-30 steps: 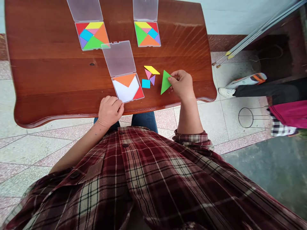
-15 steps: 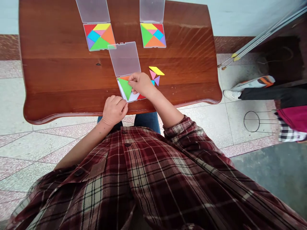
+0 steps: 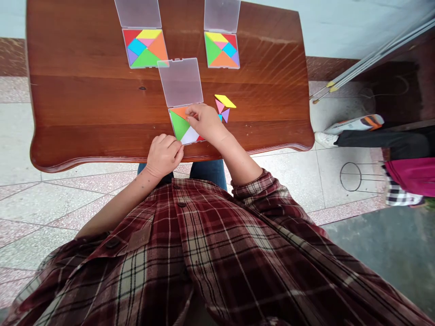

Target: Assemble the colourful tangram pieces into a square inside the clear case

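Observation:
On the near part of the table lies an open tangram case (image 3: 194, 143) with a clear lid (image 3: 181, 83) tilted back. Its tray holds a green triangle (image 3: 179, 127) flat at the left, an orange triangle (image 3: 179, 112) along the back and a partly covered red piece (image 3: 200, 139). White base shows between them. My left hand (image 3: 163, 154) has its fingers curled at the near left corner of the case. Over the tray is my right hand (image 3: 207, 123), thumb and forefinger slightly apart near the orange and green triangles, with no piece visible between them.
Right of the case lie a yellow parallelogram (image 3: 225, 101), a pink triangle (image 3: 219, 106), a purple triangle (image 3: 225, 115) and a half-hidden blue piece (image 3: 220, 117). Two filled tangram cases (image 3: 148, 68) (image 3: 222, 68) stand open at the back. A person's leg (image 3: 370, 139) shows at the right.
The green triangle, held by my right hand before, now lies flat against the left side of the tray. My right fingers have let it go. My left hand stays at the corner.

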`<state>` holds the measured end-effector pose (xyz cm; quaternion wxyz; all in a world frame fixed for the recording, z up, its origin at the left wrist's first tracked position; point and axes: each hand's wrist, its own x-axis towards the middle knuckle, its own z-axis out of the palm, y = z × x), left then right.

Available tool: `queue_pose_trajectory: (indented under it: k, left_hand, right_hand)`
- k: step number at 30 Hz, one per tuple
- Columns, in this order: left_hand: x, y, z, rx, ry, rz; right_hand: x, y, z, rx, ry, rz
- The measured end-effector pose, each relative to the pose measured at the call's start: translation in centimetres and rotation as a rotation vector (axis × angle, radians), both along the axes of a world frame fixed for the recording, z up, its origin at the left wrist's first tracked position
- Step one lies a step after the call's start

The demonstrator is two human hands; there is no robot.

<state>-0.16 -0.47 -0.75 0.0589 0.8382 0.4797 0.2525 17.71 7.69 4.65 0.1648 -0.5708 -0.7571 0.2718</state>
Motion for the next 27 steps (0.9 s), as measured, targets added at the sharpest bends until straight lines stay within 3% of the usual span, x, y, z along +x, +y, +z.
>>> queue_pose_trajectory:
  k: [6, 13, 22, 27]
  left_hand:
    - [0.0, 0.0, 0.1, 0.021, -0.003, 0.001]
    - [0.0, 0.0, 0.2, 0.015, -0.001, 0.009]
    - [-0.2, 0.0, 0.2, 0.092, 0.017, -0.004]
    - [-0.2, 0.1, 0.3, 0.151, 0.033, -0.003]
  right_hand:
    - [1.4, -1.0, -0.8, 0.019, -0.023, -0.005]
    - [0.2, -1.9, -2.1, 0.018, -0.095, 0.055]
    - [-0.2, -2.1, -2.0, 0.031, -0.085, 0.049]
    - [3.5, -1.0, -1.6, 0.124, -0.022, -0.040]
